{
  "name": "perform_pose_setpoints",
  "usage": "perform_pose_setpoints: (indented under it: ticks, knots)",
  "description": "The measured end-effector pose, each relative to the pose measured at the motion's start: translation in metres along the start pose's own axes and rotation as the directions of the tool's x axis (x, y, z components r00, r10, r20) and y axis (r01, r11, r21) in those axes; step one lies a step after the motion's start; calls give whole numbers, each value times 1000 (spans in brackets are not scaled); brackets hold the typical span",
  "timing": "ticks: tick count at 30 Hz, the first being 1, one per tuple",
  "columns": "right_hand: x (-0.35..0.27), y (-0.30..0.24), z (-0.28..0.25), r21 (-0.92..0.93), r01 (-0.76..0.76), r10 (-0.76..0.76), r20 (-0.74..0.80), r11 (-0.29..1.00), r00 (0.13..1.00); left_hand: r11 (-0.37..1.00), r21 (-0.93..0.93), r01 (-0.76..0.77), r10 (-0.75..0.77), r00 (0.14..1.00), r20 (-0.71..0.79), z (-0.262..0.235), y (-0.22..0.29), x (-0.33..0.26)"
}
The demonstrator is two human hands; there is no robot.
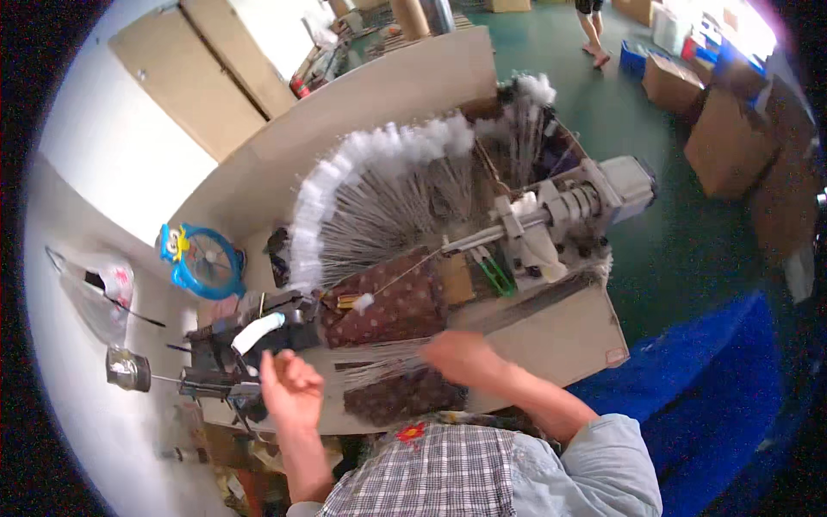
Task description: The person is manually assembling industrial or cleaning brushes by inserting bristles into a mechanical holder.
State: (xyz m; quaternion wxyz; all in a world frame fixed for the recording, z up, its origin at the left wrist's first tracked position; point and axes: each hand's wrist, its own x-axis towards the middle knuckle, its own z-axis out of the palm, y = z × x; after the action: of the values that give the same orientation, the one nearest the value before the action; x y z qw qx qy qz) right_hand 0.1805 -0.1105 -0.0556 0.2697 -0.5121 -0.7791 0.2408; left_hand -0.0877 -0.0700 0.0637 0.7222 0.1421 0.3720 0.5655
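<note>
My left hand (291, 388) is raised beside a black metal fixture (220, 383) at the table's left end. Its fingers are curled in, and what they hold, if anything, is hidden. Over the near side of the table, my right hand (463, 356) is smeared by motion. It is next to the right end of a bundle of thin pale stems (379, 364); whether it grips them does not show. Beyond both hands, many thin stems with fluffy white tips (379, 146) are fanned out. A thin rod ending in a white tuft (363, 302) crosses a brown dotted cloth (388, 320).
A motor-driven spindle machine (560, 215) stands on the right of the table, with green snips (494, 274) beside it. A blue round fan (207, 258) is at the left wall. Cardboard boxes (732, 138) and a blue sheet (698, 388) lie right. A person's legs (593, 34) show far off.
</note>
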Motion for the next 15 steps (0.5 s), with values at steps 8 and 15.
perform_pose_setpoints:
  ticks: [8, 15]
  knots:
    - [24, 38, -29, -163, -257, 275, 104, 953, 956, 361, 743, -563, 147, 821, 551, 61, -83, 49]
    - [23, 38, -28, -269, -301, 346, 137, 915, 928, -276, 531, -801, 217, 486, 846, 107, -138, 112]
